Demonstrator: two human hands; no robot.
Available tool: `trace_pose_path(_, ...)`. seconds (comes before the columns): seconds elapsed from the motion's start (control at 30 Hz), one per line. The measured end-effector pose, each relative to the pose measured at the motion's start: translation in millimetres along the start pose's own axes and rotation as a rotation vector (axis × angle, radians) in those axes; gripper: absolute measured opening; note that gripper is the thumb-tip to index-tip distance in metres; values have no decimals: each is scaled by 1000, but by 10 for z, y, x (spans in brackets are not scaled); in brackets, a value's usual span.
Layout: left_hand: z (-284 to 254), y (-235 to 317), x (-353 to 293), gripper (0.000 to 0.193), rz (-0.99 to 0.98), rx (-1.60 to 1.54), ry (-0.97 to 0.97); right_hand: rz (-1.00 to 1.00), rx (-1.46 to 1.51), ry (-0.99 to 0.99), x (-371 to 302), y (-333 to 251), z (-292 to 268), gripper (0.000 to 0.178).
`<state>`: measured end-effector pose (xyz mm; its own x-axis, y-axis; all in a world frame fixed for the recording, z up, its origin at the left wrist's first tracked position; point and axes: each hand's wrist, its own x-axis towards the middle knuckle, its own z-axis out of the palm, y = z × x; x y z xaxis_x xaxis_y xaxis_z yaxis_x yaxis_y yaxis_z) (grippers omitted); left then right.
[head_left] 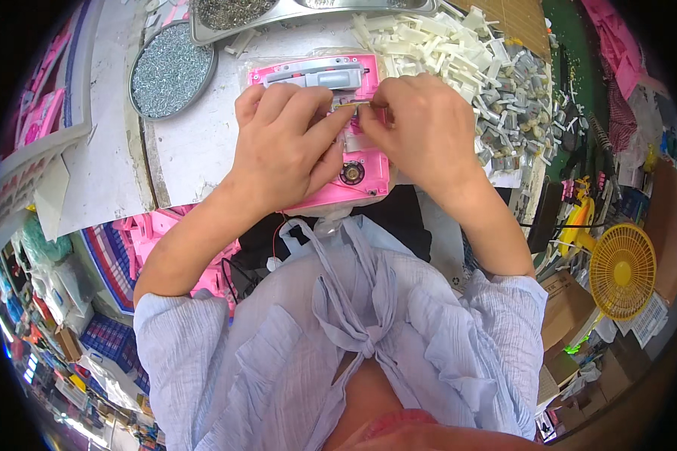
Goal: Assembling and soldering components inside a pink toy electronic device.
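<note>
A pink plastic housing (316,198) lies on the worktable in front of me, its inside facing up. Across its far end runs a grey plastic part (331,78). A small round speaker (352,173) sits in its near right area. Over the middle, a small thin metal-edged piece (347,104) is pinched between the fingertips of my left hand (282,143) and my right hand (429,131). Both hands are closed, the left one covering the housing's left side. What lies beneath the fingers is mostly hidden.
A round tray of screws (171,71) stands at the left. A metal tray (278,22) holds small hardware at the back. White plastic parts (436,49) and small grey pieces (515,105) are heaped at the right. Beyond the table's right edge stands a yellow fan (622,272).
</note>
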<state>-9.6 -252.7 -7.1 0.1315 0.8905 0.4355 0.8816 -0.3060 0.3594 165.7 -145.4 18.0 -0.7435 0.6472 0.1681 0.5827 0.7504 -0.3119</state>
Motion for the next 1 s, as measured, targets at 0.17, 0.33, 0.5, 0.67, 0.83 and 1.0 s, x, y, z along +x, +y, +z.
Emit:
trace_pose_path(0.17, 41, -51, 30, 39, 53, 33, -11, -12, -58, -71, 19, 22, -25, 18)
trace_pose_path(0.33, 37, -108, 10, 35, 72, 30, -48, 164, 257, -316, 215, 217, -92, 25)
trace_pose_path(0.5, 54, -126, -21, 35, 78, 44, -58, -180, -274, -250, 210, -108, -95, 14)
trace_pose_path(0.67, 1, -101, 13, 36, 75, 0, -57, -78, -84, -427, 306, -54, -163, 18)
trace_pose_path(0.83, 1, -287, 156, 32, 111, -162, -9, 206, 364, -449, 234, 392, -104, 31)
trace_pose_path(1.0, -37, -362, 391, 38, 297, -102, -95, 201, 564, -445, 187, 546, -289, 30)
